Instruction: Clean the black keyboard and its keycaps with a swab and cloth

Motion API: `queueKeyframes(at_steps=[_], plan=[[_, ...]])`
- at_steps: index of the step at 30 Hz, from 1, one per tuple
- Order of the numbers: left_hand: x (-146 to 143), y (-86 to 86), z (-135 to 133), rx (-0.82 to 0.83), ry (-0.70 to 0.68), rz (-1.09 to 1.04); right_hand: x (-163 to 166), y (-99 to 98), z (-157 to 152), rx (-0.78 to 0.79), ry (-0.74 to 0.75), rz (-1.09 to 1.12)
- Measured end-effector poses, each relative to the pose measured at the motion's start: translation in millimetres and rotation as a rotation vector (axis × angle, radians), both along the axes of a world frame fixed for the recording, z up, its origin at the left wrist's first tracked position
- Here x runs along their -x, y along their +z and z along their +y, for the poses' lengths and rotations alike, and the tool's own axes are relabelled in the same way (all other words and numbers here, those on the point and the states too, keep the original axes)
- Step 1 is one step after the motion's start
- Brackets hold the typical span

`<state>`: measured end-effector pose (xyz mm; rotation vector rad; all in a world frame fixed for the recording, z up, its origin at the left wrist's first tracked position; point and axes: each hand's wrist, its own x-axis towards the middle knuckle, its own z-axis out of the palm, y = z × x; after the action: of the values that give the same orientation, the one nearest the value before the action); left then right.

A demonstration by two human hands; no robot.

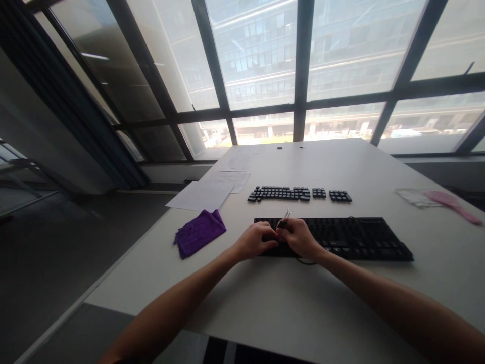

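Observation:
A black keyboard point(348, 236) lies across the white table point(288, 303) in front of me. Both my hands meet over its left end. My right hand point(299, 237) is closed around a small tool point(286, 216) with a thin wire tip that sticks up and away from me. My left hand point(253, 241) is curled against the keyboard's left edge, touching my right hand; what its fingers hold, if anything, is hidden. Behind the keyboard, several loose black keycaps point(299, 193) are laid out in rows in the shape of a keyboard.
A crumpled purple cloth point(199, 232) lies left of the keyboard, with sheets of paper point(206, 194) behind it. A pink brush point(452, 205) on a clear bag rests at the far right. Large windows point(261, 55) rise beyond the table; the left edge drops to the floor.

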<state>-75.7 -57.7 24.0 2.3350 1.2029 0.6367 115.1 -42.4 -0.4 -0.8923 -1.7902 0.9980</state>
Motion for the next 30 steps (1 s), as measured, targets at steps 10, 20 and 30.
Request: queueKeyframes(at_steps=[10,20,30], plan=[[-7.4,-9.3,-2.4,-0.189,0.112,-0.205,4.0,-2.6,4.0,0.072,-0.131,0.186],[0.3,-9.6,2.3,-0.380,-0.130,-0.093,1.6,-2.7,8.0,0.152,-0.087,0.284],[35.1,-18.2,63.5,-0.238,0.284,-0.328,5.1,-7.6,12.5,0.179,-0.118,0.317]])
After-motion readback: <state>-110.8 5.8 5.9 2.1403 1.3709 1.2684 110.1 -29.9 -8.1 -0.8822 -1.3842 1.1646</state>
